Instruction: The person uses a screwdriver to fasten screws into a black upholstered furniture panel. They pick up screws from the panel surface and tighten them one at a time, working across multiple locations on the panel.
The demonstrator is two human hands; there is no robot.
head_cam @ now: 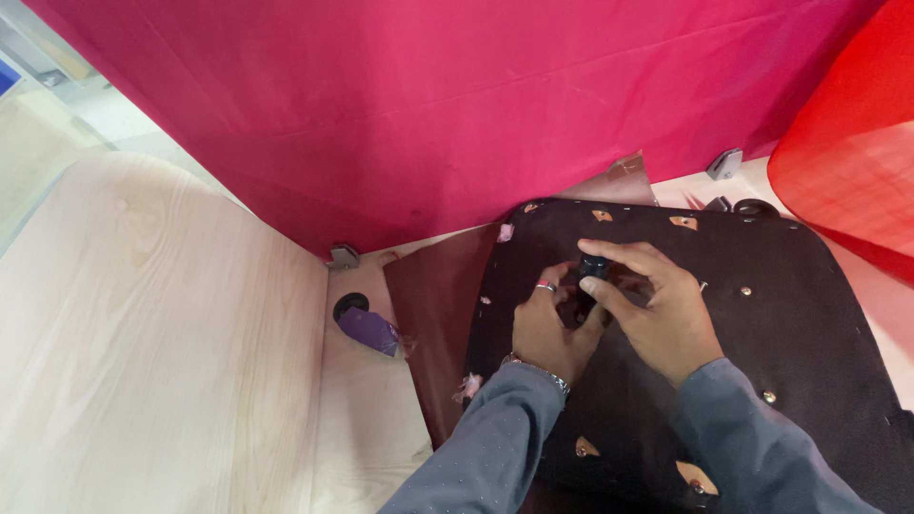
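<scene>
Two hands, left hand (545, 333) and right hand (657, 309), are clenched on a small black knob (594, 267); dark panel (790, 333) beneath fingers is best kept flat.

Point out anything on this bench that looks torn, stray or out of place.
Pinkish frayed scraps cling to the left edge of the dark panel, like loose fluff. A purple wrapper lies crumpled by the round hole in the table. Both hands close on a small black part; nothing looks broken.
</scene>
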